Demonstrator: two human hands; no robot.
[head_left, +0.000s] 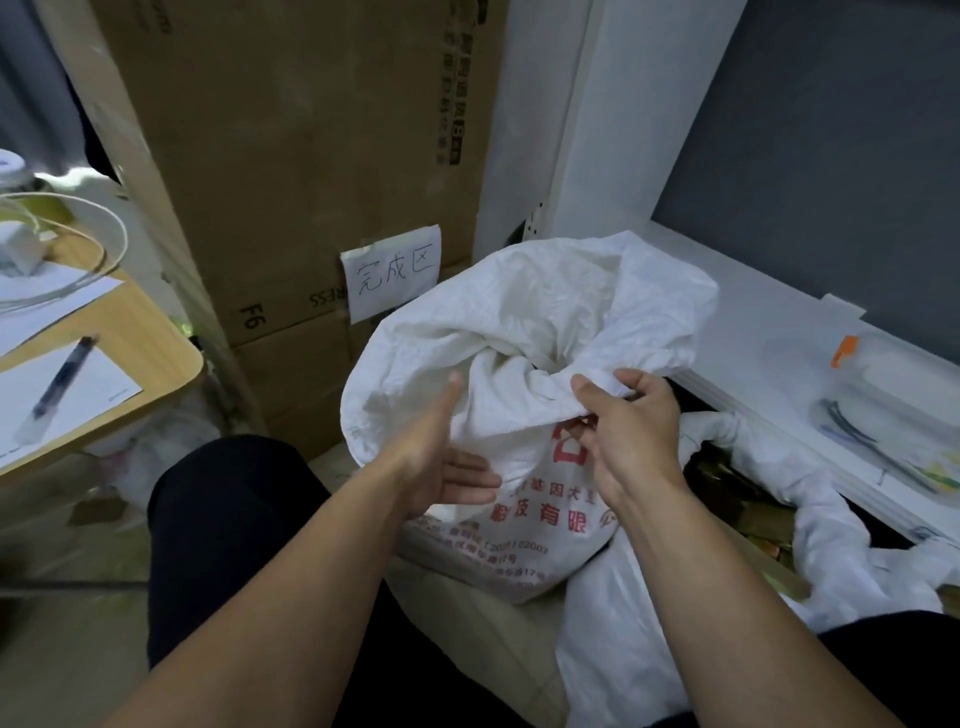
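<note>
The left hand lies open, fingers straight, against the side of a white sack with red print, which stands on the floor between the knees. The right hand pinches the sack's crumpled, gathered mouth, and its contents are hidden. Behind it stand cardboard boxes bearing 1 handwritten paper label. A clear plastic box on the right ledge holds blurred items.

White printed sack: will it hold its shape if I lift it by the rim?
Probably floppy: the white printed sack is crumpled and folds where the right hand pinches its rim. Unlikely to stand alone: its mouth sags inward.
</note>
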